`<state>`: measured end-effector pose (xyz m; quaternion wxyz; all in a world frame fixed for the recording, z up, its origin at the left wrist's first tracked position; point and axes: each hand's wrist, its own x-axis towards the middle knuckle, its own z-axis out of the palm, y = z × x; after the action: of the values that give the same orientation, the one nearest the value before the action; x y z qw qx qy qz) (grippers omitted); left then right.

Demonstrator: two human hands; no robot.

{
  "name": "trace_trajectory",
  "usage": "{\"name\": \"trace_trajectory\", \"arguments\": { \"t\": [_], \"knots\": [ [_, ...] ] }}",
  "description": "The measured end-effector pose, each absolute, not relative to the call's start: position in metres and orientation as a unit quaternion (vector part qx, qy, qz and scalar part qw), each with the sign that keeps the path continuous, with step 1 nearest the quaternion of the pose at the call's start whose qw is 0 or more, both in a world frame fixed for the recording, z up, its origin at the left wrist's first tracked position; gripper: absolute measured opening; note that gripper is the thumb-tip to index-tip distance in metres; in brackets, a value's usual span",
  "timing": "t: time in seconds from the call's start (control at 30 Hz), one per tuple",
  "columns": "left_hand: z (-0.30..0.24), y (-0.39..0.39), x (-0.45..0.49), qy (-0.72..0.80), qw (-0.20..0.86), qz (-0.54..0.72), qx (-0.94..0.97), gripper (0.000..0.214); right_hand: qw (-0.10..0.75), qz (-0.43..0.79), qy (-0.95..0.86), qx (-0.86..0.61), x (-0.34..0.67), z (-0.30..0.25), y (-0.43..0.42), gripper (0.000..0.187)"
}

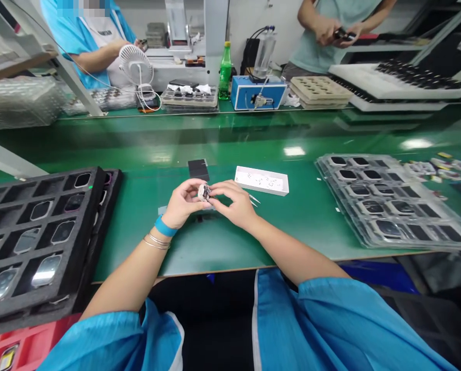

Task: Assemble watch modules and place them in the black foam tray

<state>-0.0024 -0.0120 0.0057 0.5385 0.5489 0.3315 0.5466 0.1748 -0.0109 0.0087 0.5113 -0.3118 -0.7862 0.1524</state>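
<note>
The part [204,191] is held in the air between both hands, above the middle of the tabletop [215,242] and nearer its near edge than its far one. The left hand [182,203] grips it from the left, with the thumb and curled fingers closed around it. The right hand [234,206] meets it from the right, its thumb and forefinger tips pinched onto the part's right side. The two hands nearly touch around it.

The part is small, pale with a dark centre, and mostly covered by fingertips, so its shape is hard to make out. A thin pointed tool [254,199] shows just past the right hand, its rest hidden behind the hand. A pale blue patch on the tabletop under the left hand is largely covered. The foam tray [40,232] at the left edge is cut off by the picture, and so is the clear tray [389,206] at the right edge.

Both forearms come in from the near edge and angle inward, with the wrists raised off the tabletop. The left wrist wears a blue band [164,226] and thin bangles. Beyond the hands lie a white box [261,180] and a black block [198,169].
</note>
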Motion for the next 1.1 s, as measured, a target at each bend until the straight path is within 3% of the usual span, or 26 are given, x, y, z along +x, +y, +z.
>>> {"name": "trace_trajectory", "arguments": {
  "t": [0.8,0.97,1.1],
  "knots": [
    [-0.001,-0.010,0.001,0.363,0.531,0.552,0.531,0.056,0.494,0.080,-0.783,-0.370,0.176,0.003,-0.006,0.013],
    [-0.002,-0.009,-0.003,0.336,0.613,0.543,0.466,0.056,0.490,0.019,-0.735,-0.469,0.207,0.012,0.022,0.016],
    [0.001,-0.010,-0.004,0.319,0.655,0.531,0.434,0.057,0.413,0.000,-0.687,-0.598,0.241,0.012,0.047,0.024]
  ]
}}
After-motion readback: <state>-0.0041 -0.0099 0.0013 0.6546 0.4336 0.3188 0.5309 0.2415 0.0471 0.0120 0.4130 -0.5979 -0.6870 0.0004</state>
